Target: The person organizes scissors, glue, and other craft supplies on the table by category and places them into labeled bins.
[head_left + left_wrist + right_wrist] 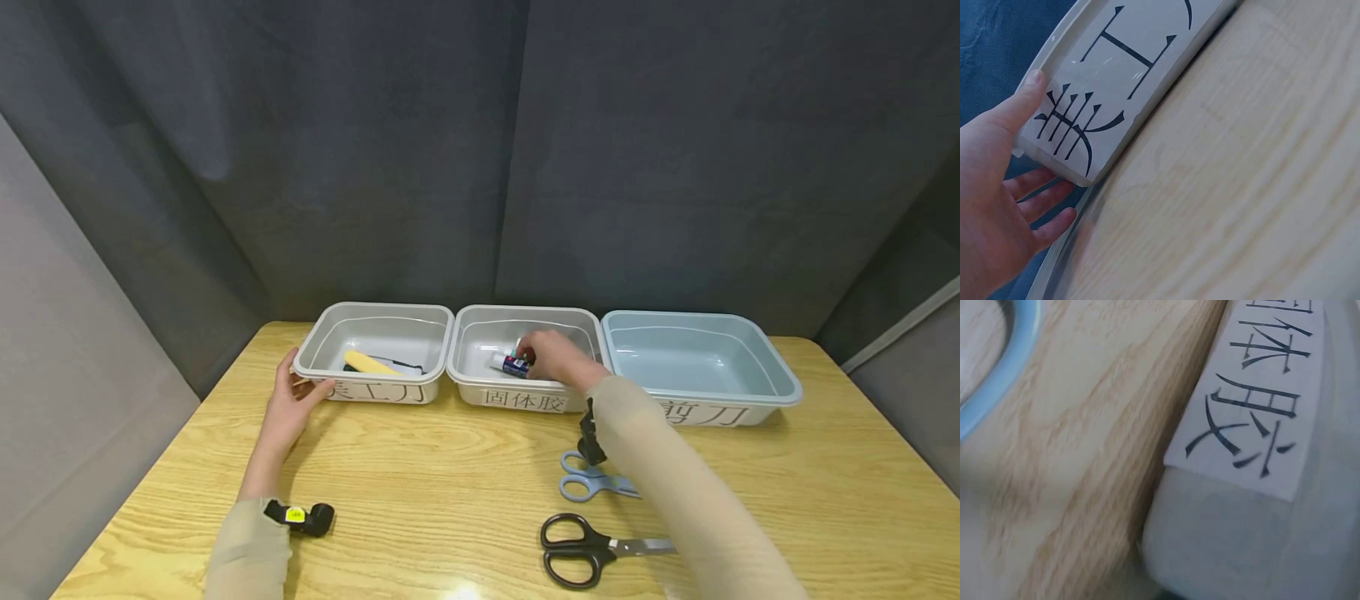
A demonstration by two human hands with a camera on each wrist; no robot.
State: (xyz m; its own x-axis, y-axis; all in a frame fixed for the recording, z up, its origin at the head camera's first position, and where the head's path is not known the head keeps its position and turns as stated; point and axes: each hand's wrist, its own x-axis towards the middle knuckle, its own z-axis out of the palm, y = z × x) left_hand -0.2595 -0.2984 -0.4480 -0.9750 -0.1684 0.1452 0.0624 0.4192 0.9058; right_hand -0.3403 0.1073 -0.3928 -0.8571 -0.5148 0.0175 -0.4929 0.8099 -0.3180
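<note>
My left hand holds the front left corner of the left grey bin, thumb on its labelled front near the rim and fingers round its end. Inside lie a yellow utility knife and other slim pieces, partly overlapped. My right hand reaches into the middle grey bin with bent fingers at the end of a dark blue glue stick with a white cap. Its fingertips are partly hidden. Something teal shows beside them. The right wrist view shows only the bin's labelled front.
A light blue bin stands at the right end of the row. Blue-handled scissors and black-handled scissors lie on the wooden table, partly under the right sleeve. Dark curtain hangs behind the bins.
</note>
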